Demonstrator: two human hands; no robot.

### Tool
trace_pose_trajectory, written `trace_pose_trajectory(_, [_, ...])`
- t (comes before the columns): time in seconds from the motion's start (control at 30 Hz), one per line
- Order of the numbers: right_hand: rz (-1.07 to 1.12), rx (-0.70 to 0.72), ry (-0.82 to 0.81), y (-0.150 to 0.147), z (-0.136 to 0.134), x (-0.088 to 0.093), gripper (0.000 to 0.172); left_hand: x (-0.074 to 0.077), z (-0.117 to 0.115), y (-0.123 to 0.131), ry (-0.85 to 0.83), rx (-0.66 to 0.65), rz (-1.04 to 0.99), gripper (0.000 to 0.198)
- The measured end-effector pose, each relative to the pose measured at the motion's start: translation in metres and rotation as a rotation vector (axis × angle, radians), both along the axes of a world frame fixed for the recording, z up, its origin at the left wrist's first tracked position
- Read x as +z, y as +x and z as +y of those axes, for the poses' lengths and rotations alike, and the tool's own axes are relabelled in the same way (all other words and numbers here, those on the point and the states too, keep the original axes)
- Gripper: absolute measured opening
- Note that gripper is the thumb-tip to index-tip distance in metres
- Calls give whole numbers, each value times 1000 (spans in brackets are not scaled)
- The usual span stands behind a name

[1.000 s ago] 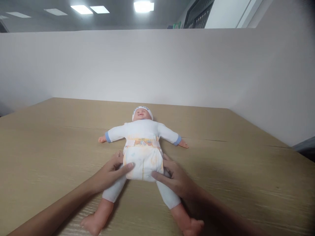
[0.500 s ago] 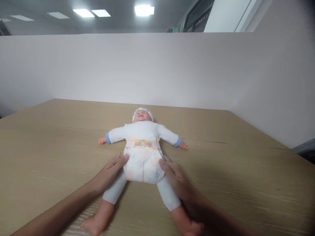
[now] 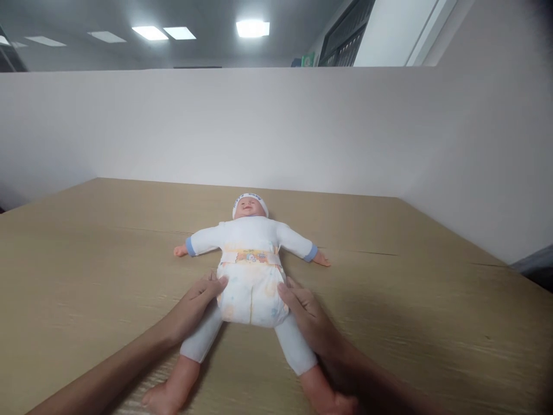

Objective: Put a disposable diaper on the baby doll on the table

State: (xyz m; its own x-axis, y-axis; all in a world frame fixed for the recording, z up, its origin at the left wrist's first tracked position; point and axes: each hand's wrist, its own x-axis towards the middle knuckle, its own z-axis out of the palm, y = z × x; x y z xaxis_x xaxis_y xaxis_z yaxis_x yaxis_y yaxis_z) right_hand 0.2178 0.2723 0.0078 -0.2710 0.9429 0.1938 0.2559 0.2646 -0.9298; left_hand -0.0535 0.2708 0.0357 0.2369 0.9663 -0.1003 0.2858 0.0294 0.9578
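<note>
Doll and diaper, as viewed from above my own hands. The doll lay on its back on the table, near the middle of my view, with the diaper fastened about its hips, over white leggings. I judged the diaper light, soft and padded, yielding easily and apt to crumple rather than slip; the limbs looked firmer, the clothed trunk softer. The best hold appeared to be at the side edges, by the hips, with thumbs in front. My left hand, at 9 o'clock to the diaper, was partly closed on its edge, thumb on the front panel; my right hand, at 3 o'clock, held the opposite edge likewise. The fingertips behind were hidden, so I could not tell how firmly they pressed. The doll's long axis ran from 12 to 6 o'clock: the capped head pointed to 12, the arms spread towards 9 and 3, the legs splayed to 7 and 5. The diaper's waistband faced 12.
</note>
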Motion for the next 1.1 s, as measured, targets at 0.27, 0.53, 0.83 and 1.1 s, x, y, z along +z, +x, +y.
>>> trace_pose_trajectory(0.27, [-238,63,121,4,-9,15,24,-12,-3,-8,180,-174,262,50])
trace_pose_trajectory(0.53, [-251,95,106,7,-8,12,26,-5,-2,-13,288,-300,411,35])
trace_pose_trajectory(0.83, [-231,164,139,4,-8,17,21,-9,-3,-11,253,-283,416,40])
trace_pose_trajectory(1.1, [-229,179,178,5,-10,14,18,-6,-5,-10,278,-269,436,27])
